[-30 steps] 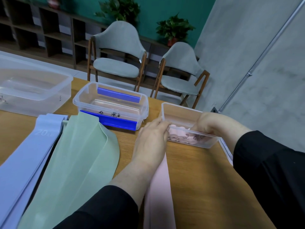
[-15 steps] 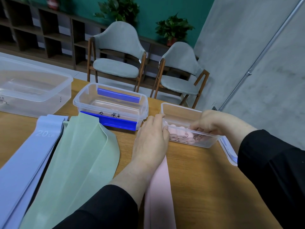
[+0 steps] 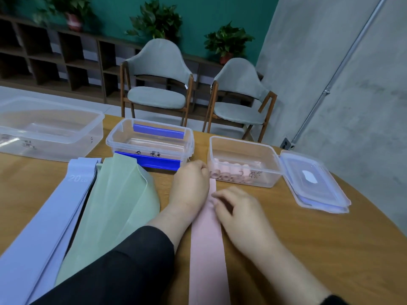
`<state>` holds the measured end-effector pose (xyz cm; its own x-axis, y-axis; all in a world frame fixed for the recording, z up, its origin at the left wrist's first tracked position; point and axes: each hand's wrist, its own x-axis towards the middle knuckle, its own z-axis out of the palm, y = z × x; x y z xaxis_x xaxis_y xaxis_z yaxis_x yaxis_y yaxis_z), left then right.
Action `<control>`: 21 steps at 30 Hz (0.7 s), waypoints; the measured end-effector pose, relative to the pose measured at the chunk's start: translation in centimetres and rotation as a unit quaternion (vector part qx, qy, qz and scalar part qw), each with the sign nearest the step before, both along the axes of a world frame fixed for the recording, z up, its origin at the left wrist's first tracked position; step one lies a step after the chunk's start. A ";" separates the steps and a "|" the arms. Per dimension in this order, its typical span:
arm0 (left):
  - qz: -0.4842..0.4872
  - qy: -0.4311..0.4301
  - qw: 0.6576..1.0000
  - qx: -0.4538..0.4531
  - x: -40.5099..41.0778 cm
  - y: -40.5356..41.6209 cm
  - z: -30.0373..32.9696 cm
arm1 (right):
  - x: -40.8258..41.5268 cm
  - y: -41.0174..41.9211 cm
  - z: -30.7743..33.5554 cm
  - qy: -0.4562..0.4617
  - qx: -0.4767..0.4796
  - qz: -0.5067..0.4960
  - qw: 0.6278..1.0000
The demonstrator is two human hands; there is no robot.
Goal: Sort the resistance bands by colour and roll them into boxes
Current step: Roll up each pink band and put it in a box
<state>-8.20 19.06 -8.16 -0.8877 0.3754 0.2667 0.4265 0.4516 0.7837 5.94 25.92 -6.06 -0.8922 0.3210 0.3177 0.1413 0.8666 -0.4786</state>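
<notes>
A long pink band (image 3: pixel 207 249) lies flat on the wooden table (image 3: pixel 275 227), running from my body toward a small clear box (image 3: pixel 242 148). Several rolled pink bands (image 3: pixel 229 173) sit in that box. My left hand (image 3: pixel 189 183) is at the band's far end, its fingers curled down on the left edge there. Just to the right, my right hand (image 3: pixel 237 208) is blurred, with its fingertips touching the band. A green band (image 3: pixel 119 205) and a lavender band (image 3: pixel 44 216) marked "20" lie spread out at the left.
A clear box with blue clips (image 3: pixel 149 139) stands behind the green band, and a larger clear box (image 3: pixel 50 128) at far left. The small box's lid (image 3: pixel 312 181) lies right of it. Two grey chairs (image 3: pixel 158 84) stand beyond the table's far edge.
My right hand has come out of the small box and back onto the pink band. My left hand has drawn back from the box and its fingers have curled.
</notes>
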 end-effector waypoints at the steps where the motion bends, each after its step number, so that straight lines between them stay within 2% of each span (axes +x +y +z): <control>1: -0.018 0.009 0.998 -0.063 -0.1 -0.2 0.1 | 0.8 -0.7 -1.2 -0.022 0.003 0.002 1.000; 4: -0.073 0.069 0.980 -0.172 0.0 -1.3 0.7 | 2.0 -1.6 -3.1 -0.065 0.037 -0.008 0.997; 9: -0.123 0.250 0.933 -0.227 0.6 -2.5 0.9 | 2.4 -2.2 -3.3 -0.058 0.063 -0.015 0.996; 12: -0.125 0.306 0.912 -0.242 1.0 -2.4 1.2 | 2.4 -2.2 -3.4 -0.051 0.067 -0.015 0.996; 17: -0.092 0.284 0.935 -0.193 1.7 -2.4 1.7 | 2.3 -1.9 -3.8 -0.027 0.070 -0.018 0.997; 21: -0.098 0.218 0.963 -0.129 2.6 -3.0 3.1 | 2.5 -1.6 -3.8 0.023 0.013 -0.057 0.998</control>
<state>-5.60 16.09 -5.03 -0.6185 0.6270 0.4737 0.7857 0.4849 0.3842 8.44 24.33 -9.83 -0.8349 0.4101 0.3670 0.2174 0.8584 -0.4646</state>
